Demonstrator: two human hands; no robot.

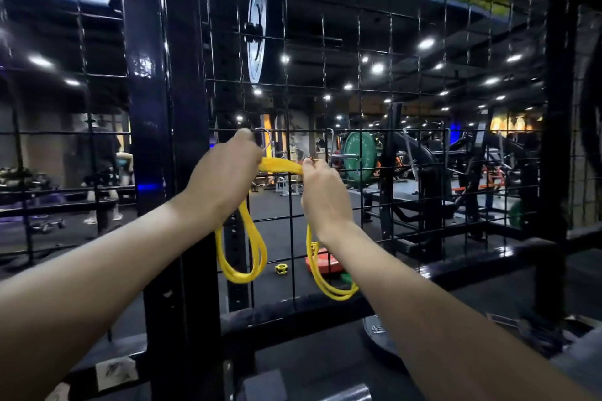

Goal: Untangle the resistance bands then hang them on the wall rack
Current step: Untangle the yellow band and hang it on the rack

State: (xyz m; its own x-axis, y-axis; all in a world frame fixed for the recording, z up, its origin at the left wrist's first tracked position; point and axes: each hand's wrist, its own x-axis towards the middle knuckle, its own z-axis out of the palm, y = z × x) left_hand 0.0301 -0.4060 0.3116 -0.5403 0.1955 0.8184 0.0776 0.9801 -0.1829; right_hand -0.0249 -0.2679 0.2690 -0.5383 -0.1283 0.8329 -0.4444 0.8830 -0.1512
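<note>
A yellow resistance band [280, 165] stretches between both hands in front of the black wire grid rack [358, 88]. My left hand [224, 169] grips its left part, and a doubled loop [242, 257] hangs below it. My right hand [322, 192] pinches the band's right part, with another loop [325, 280] drooping under the wrist. A silver metal hook [265, 140] sits on the grid just above my left hand's fingers.
A thick black upright post [169, 140] stands left of my hands. A white weight plate [257, 26] hangs high on the grid. Beyond the grid are a green barbell plate [360, 156], gym machines, red plates [324, 262] and a yellow collar [280, 268] on the floor.
</note>
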